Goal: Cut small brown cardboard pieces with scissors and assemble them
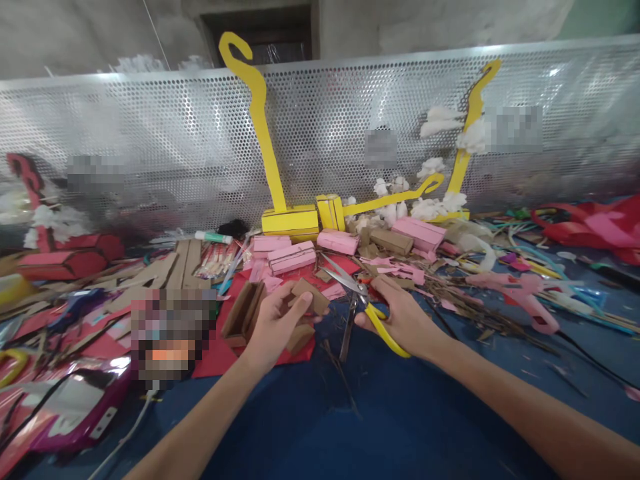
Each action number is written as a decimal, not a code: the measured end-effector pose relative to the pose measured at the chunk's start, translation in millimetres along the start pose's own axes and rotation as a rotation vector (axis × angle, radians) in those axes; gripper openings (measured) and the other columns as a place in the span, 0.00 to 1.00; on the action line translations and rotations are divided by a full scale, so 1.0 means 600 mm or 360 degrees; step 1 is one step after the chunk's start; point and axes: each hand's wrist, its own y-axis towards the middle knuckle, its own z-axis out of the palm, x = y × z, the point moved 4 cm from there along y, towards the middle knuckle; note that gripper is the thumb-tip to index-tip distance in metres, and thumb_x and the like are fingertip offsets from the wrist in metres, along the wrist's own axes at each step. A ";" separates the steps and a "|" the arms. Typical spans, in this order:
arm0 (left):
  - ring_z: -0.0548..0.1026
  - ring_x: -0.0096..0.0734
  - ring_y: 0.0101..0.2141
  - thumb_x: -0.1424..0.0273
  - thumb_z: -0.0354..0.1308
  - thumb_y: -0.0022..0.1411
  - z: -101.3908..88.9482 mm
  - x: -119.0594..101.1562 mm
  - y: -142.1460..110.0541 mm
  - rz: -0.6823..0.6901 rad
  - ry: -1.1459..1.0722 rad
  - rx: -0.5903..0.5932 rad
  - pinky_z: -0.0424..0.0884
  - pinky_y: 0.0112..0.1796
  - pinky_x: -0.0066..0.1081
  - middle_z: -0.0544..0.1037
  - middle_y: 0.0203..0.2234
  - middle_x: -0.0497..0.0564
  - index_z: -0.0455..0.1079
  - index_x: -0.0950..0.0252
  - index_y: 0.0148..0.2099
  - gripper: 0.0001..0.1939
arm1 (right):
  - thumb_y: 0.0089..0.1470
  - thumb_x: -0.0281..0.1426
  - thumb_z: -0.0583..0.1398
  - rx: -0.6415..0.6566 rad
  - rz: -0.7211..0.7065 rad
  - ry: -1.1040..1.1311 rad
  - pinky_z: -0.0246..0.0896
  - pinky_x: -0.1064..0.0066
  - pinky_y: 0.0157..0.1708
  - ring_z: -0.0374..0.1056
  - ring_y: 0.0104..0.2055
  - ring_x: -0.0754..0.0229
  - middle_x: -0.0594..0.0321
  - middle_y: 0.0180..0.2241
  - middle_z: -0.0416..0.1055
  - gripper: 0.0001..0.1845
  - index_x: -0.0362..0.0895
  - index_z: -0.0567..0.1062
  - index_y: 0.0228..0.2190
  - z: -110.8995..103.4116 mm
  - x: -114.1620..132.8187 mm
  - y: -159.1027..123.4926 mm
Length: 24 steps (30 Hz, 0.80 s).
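Note:
My left hand (280,319) pinches a small piece of brown cardboard (314,298) between thumb and fingers. Scissors (381,321) with yellow handles sit in my right hand (403,315), their blades parted and pointing up and left toward the cardboard. The blades look apart from the piece. Beside my left hand, a folded cardboard box (243,313) lies on red sheet material (215,357). Another brown cardboard piece (300,339) rests just below that hand. Under the scissors is a dark, narrow metal tool (347,330), whose kind I cannot make out.
Pink boxes (291,258) and yellow hooked cardboard shapes (265,133) stand before a perforated metal panel (340,107). A pink glue gun (530,300) with a cord lies right among scraps. Red hooked pieces (63,260) and a purple case (85,413) are left on the blue table (320,427).

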 end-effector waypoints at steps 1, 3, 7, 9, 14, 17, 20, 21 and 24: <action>0.82 0.34 0.34 0.59 0.68 0.61 -0.002 0.001 0.001 0.0012 0.0000 -0.0020 0.82 0.36 0.30 0.82 0.34 0.50 0.74 0.66 0.43 0.16 | 0.58 0.51 0.64 0.0020 0.0015 -0.0002 0.57 0.66 0.32 0.64 0.34 0.54 0.60 0.34 0.68 0.21 0.47 0.66 0.34 0.001 -0.003 0.000; 0.82 0.33 0.35 0.61 0.70 0.60 -0.005 0.001 0.002 0.0042 0.0006 -0.0057 0.81 0.36 0.29 0.82 0.34 0.50 0.74 0.66 0.43 0.15 | 0.59 0.50 0.64 0.0066 0.0034 0.0016 0.59 0.66 0.32 0.64 0.35 0.53 0.59 0.35 0.68 0.20 0.47 0.66 0.36 0.004 -0.007 -0.001; 0.82 0.32 0.35 0.62 0.72 0.57 -0.009 0.001 0.003 0.0041 -0.0042 -0.0110 0.80 0.39 0.30 0.82 0.34 0.48 0.74 0.64 0.43 0.16 | 0.58 0.48 0.64 0.0128 0.0019 0.0031 0.60 0.65 0.33 0.66 0.37 0.52 0.58 0.37 0.68 0.20 0.47 0.66 0.38 0.011 -0.006 -0.001; 0.82 0.33 0.36 0.61 0.72 0.57 -0.013 0.000 0.003 0.0028 -0.0067 -0.0149 0.79 0.40 0.32 0.82 0.34 0.49 0.74 0.64 0.43 0.17 | 0.58 0.48 0.65 0.0155 0.0025 0.0021 0.61 0.64 0.34 0.66 0.37 0.52 0.57 0.39 0.69 0.21 0.46 0.66 0.39 0.014 -0.006 -0.002; 0.72 0.23 0.25 0.61 0.70 0.59 -0.024 -0.013 0.003 0.0143 0.0212 -0.0276 0.69 0.30 0.23 0.75 0.22 0.45 0.77 0.67 0.36 0.13 | 0.58 0.45 0.65 0.0157 0.0047 0.0023 0.61 0.64 0.35 0.67 0.37 0.52 0.56 0.40 0.69 0.20 0.46 0.67 0.42 0.016 -0.009 -0.003; 0.72 0.25 0.25 0.58 0.67 0.61 -0.022 -0.016 0.005 0.0116 0.0090 -0.0216 0.67 0.29 0.25 0.76 0.22 0.46 0.78 0.67 0.39 0.15 | 0.58 0.45 0.65 0.0108 0.0049 0.0035 0.62 0.64 0.34 0.68 0.37 0.51 0.56 0.39 0.70 0.20 0.46 0.69 0.42 0.013 -0.010 -0.003; 0.78 0.33 0.33 0.53 0.64 0.63 -0.018 -0.013 0.007 0.0032 -0.0116 -0.0164 0.71 0.31 0.28 0.83 0.35 0.55 0.79 0.67 0.50 0.23 | 0.57 0.44 0.65 0.0080 0.0051 0.0036 0.62 0.64 0.34 0.68 0.37 0.51 0.56 0.39 0.70 0.19 0.46 0.69 0.42 0.013 -0.011 -0.002; 0.78 0.34 0.34 0.52 0.63 0.64 -0.018 -0.013 0.007 0.0030 -0.0124 -0.0163 0.72 0.31 0.28 0.83 0.38 0.56 0.78 0.67 0.53 0.25 | 0.57 0.44 0.65 0.0084 0.0051 0.0036 0.62 0.64 0.34 0.68 0.37 0.51 0.57 0.39 0.70 0.19 0.46 0.69 0.42 0.014 -0.011 -0.002; 0.78 0.32 0.32 0.57 0.65 0.63 -0.019 -0.016 0.006 0.0150 0.0063 -0.0185 0.73 0.32 0.28 0.84 0.37 0.55 0.76 0.65 0.57 0.24 | 0.58 0.42 0.65 0.0103 0.0056 0.0030 0.62 0.64 0.35 0.67 0.37 0.51 0.57 0.39 0.70 0.17 0.47 0.67 0.41 0.017 -0.012 -0.003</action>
